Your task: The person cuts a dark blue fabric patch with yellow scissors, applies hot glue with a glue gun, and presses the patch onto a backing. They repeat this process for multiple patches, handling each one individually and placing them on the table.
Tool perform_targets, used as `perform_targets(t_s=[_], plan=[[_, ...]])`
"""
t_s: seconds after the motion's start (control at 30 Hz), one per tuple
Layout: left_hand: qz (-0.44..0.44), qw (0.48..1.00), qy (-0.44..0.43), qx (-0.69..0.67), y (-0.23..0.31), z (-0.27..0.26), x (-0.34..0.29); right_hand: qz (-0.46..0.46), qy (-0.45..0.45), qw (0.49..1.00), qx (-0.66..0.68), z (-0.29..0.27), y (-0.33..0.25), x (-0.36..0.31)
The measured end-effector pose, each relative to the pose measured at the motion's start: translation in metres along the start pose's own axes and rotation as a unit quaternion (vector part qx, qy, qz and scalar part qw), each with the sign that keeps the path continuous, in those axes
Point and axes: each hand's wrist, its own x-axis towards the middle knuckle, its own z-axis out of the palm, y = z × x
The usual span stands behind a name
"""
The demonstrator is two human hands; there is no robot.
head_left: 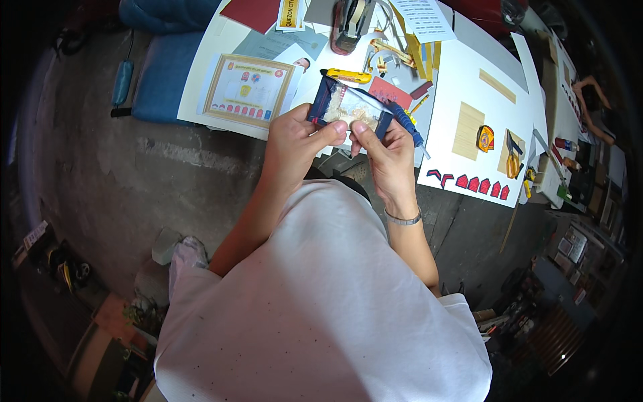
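Holding a small blue-edged packet (348, 107) between both hands (298, 144) (385, 157) above the yellow cutter (348, 76), it may slip if the thumbs loosen.

left hand (293, 144) and right hand (388, 157) raised together, fingers pinched, thumbs touching

Left hand (293, 142), right hand (386, 156) pinch dark-edged clear packet (349, 109); yellow cutter (347, 76) just beyond on white table (462, 67)

A glossy clear plastic packet (349, 107) with dark blue edges is seen; matt white paper sheets (469, 94) are spread over the desk.
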Motion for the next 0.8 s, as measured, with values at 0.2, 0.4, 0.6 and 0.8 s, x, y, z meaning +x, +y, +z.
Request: perform_targets(t_s=[0.2, 0.4, 0.6, 0.8], plan=[[0.002, 0.999, 0.021, -0.024, -0.012, -0.002, -0.002, 0.003, -0.002, 1.000, -0.016, 0.000, 0.006, -0.002], [0.013, 0.990, 0.048, -0.134, -0.020, 0.007, -0.006, -0.002, 0.023, 0.997, 0.068, 0.004, 0.022, -0.004], [-0.014, 0.998, -0.008, -0.057, -0.021, -0.007, -0.009, 0.022, -0.010, 0.999, -0.022, -0.010, 0.025, -0.002], [-0.036, 0.997, 0.030, -0.065, -0.032, -0.011, -0.005, 0.009, -0.014, 1.000, 0.010, -0.006, 0.033, 0.000]])
